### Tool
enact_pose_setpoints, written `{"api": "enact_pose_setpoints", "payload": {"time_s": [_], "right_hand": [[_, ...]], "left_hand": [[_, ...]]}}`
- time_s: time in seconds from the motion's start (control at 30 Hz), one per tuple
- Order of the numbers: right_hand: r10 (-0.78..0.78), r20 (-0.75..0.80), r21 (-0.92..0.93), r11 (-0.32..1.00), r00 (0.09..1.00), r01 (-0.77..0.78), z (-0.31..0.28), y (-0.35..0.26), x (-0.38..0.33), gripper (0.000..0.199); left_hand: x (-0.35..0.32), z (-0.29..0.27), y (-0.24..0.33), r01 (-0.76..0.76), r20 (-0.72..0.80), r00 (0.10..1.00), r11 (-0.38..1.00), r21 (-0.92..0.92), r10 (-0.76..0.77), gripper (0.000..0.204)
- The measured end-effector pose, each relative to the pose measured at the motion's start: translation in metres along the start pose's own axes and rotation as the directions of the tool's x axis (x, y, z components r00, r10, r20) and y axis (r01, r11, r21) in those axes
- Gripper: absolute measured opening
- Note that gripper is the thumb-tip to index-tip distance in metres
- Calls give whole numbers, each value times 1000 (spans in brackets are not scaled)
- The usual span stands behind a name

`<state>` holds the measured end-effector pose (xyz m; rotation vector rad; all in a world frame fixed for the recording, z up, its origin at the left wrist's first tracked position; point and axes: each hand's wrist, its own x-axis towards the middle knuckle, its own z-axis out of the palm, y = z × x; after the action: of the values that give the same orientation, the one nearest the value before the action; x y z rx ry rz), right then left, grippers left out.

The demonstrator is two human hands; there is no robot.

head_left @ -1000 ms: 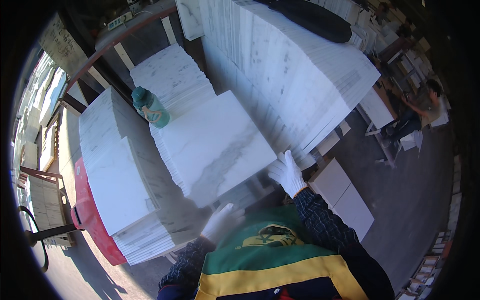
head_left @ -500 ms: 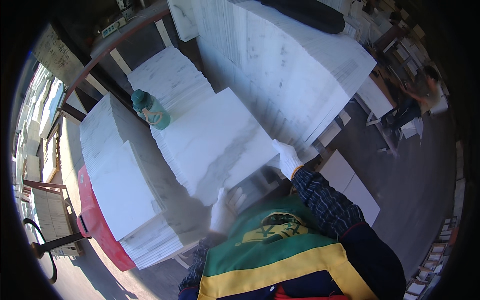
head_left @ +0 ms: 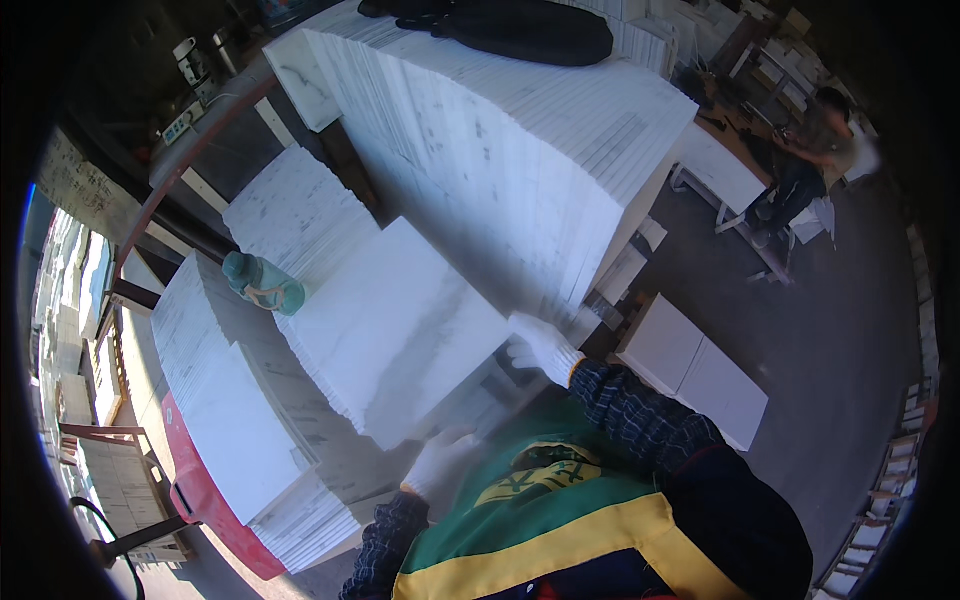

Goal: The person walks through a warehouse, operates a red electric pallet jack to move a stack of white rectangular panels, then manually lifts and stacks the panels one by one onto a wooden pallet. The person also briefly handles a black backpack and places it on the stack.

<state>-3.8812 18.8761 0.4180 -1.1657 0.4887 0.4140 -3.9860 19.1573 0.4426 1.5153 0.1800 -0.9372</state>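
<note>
A square white marble tile [head_left: 405, 325] with a grey vein lies on top of a row of stacked tiles [head_left: 300, 205]. My right hand [head_left: 543, 345], in a white knitted glove, closes on the tile's right corner. Just off the tile's near edge is my left hand [head_left: 443, 460], also gloved. It is slightly blurred, its fingers look stretched out, and nothing shows in them. A teal bottle [head_left: 265, 283] with a strap leans on the stacked tiles at the tile's left side.
A taller row of tiles [head_left: 480, 140] rises beyond, with a black bag [head_left: 530, 30] on it. More tiles [head_left: 230, 390] stand left, beside a red casing [head_left: 220, 500]. White boxes or slabs [head_left: 695, 370] lie at right. A person [head_left: 815, 150] sits at a far bench.
The view has shifted, so the stacks sit lower and further left. My left hand has turned, its fingers now pointing more to the right. My right hand stays at the tile's corner.
</note>
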Motion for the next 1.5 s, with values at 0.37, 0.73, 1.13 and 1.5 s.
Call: {"api": "enact_pose_setpoints", "payload": {"time_s": [0.37, 0.73, 1.13, 1.5], "right_hand": [[-621, 25, -179, 768, 784, 614, -216, -183, -78, 32], [-800, -151, -326, 595, 581, 735, -197, -355, 7, 48], [-790, -186, -414, 602, 584, 683, -187, -366, -3, 39], [-823, -173, -421, 559, 541, 715, -195, -364, 5, 39]], "left_hand": [[60, 165, 177, -809, -389, 513, 582, 79, 765, 69], [89, 254, 266, -571, -604, 90, 538, 620, 792, 64], [102, 250, 276, -573, -668, 23, 557, 601, 744, 53], [107, 250, 268, -502, -594, -72, 485, 716, 802, 54]]}}
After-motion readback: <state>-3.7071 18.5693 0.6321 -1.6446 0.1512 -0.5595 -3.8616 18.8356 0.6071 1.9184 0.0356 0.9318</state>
